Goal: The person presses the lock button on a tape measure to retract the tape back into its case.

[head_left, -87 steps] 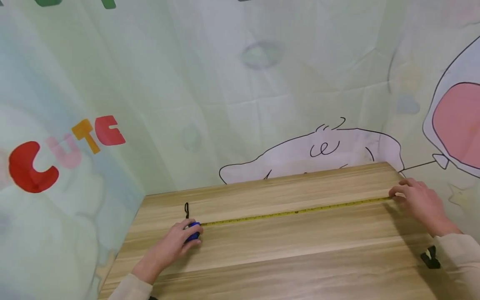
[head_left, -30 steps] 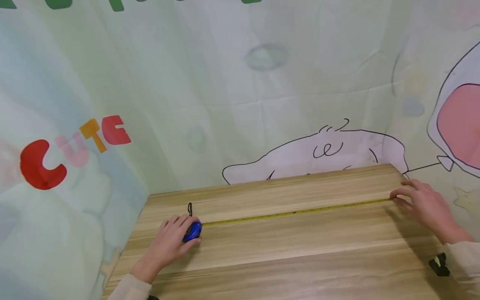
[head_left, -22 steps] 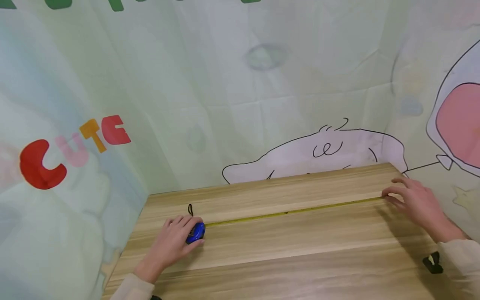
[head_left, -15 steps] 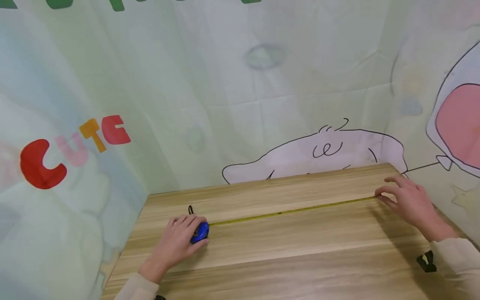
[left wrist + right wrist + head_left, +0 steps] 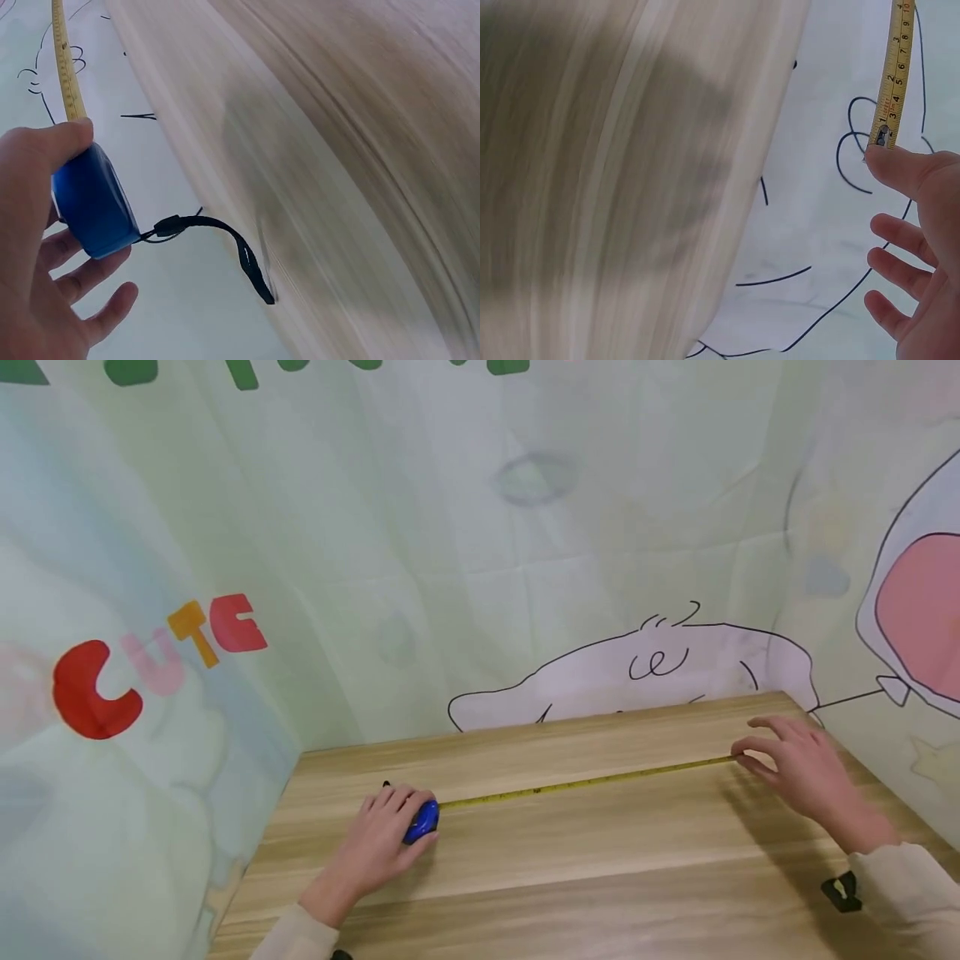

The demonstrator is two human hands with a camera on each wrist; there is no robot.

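Note:
My left hand [image 5: 375, 843] grips a blue tape measure [image 5: 422, 822] above the left part of the wood-grain table. In the left wrist view the thumb lies on top of its blue case [image 5: 94, 202], by the blade's mouth, and a black wrist strap [image 5: 244, 251] dangles from the other end. A yellow blade [image 5: 585, 783] stretches out to the right, nearly straight. Its free end is pinched by my right hand [image 5: 806, 768]. The right wrist view shows the thumb on the riveted tip of the blade [image 5: 892, 82], with the lower fingers spread away.
The wood-grain table [image 5: 570, 868] reaches back to a printed fabric backdrop [image 5: 420, 560] with cartoon drawings and coloured letters. A small black fitting [image 5: 842, 892] sits by the right sleeve [image 5: 903, 885]. Both hands cast shadows on the tabletop.
The hands have come closer together: the right hand has moved left and the left hand right. The stretch of yellow blade between them is shorter. Both grips stay on the tape measure.

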